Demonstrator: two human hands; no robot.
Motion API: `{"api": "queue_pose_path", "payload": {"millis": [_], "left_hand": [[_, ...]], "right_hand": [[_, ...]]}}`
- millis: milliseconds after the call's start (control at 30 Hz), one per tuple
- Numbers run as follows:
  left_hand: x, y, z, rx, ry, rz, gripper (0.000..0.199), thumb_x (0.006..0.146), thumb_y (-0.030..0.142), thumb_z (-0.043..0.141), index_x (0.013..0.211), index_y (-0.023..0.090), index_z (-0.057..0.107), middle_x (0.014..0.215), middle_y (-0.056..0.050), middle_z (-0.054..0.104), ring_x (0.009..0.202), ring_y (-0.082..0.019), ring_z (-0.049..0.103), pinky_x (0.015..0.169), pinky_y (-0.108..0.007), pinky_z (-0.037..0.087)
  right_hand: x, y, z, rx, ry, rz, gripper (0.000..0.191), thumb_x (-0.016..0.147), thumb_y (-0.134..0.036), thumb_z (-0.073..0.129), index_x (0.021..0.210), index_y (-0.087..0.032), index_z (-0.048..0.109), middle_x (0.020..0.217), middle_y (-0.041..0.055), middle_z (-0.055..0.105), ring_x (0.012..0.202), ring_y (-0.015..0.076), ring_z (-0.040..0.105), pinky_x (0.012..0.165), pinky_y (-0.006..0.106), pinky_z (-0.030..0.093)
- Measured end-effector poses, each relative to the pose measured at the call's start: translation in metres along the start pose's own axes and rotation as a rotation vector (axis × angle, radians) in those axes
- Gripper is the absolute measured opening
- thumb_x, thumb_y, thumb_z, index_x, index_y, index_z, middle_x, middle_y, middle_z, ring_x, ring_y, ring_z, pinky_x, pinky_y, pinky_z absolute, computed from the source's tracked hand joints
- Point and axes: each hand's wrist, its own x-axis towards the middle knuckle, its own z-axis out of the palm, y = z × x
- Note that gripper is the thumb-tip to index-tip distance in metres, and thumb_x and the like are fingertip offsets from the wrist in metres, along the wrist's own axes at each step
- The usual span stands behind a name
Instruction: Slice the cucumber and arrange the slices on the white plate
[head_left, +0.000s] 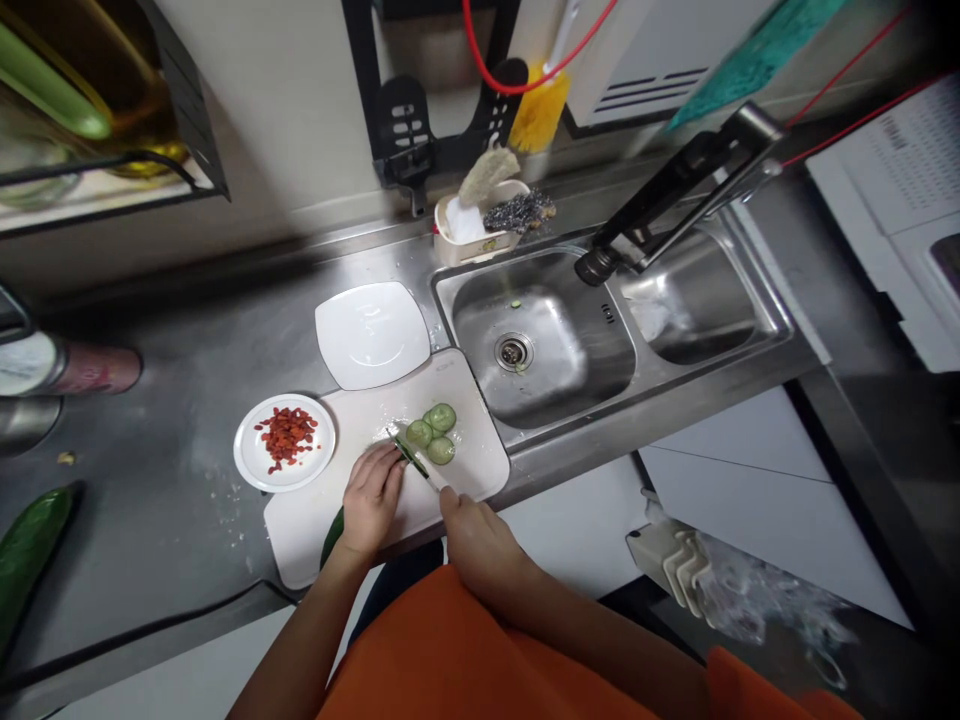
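My right hand [480, 540] is closed around the handle of a knife [426, 474], whose blade slants across the white cutting board [472, 400]. My left hand [371, 495] curls its fingers over a green cucumber [331, 537]; one end pokes out below the wrist, and the palm hides most of the rest. The blade lies right beside the left fingertips, at the cucumber's cut end. Several thin, pale green cucumber slices [441, 450] lie loosely overlapping on the board, just past the blade.
A square white plate [373, 335] touches the board's far edge. Chopped red pieces [289, 435] sit on a round white plate [246, 470] at left. A double sink [540, 390] with a black faucet [645, 210] adjoins the board's right. Another cucumber [34, 535] lies far left.
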Motion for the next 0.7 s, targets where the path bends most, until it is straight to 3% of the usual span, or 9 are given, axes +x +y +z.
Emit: {"api": "queue_pose_path", "payload": {"millis": [400, 700], "left_hand": [[0.002, 0.003, -0.001, -0.018, -0.006, 0.008, 0.02, 0.088, 0.021, 0.053, 0.104, 0.02, 0.065, 0.105, -0.007, 0.069, 0.102, -0.02, 0.063, 0.097, -0.042, 0.048], [0.001, 0.001, -0.001, -0.017, -0.018, 0.021, 0.021, 0.088, 0.018, 0.053, 0.106, 0.02, 0.064, 0.106, -0.007, 0.069, 0.105, -0.02, 0.062, 0.098, -0.041, 0.047]], "right_hand": [[0.019, -0.004, 0.0, -0.01, 0.004, -0.016, 0.031, 0.089, -0.001, 0.031, 0.108, -0.014, 0.052, 0.092, 0.0113, 0.066, 0.088, 0.0195, 0.065, 0.072, 0.023, 0.047], [0.039, -0.005, 0.021, -0.022, 0.066, -0.012, 0.037, 0.09, -0.002, 0.028, 0.117, -0.012, 0.051, 0.092, 0.0109, 0.067, 0.088, 0.0194, 0.066, 0.071, 0.024, 0.048]]}}
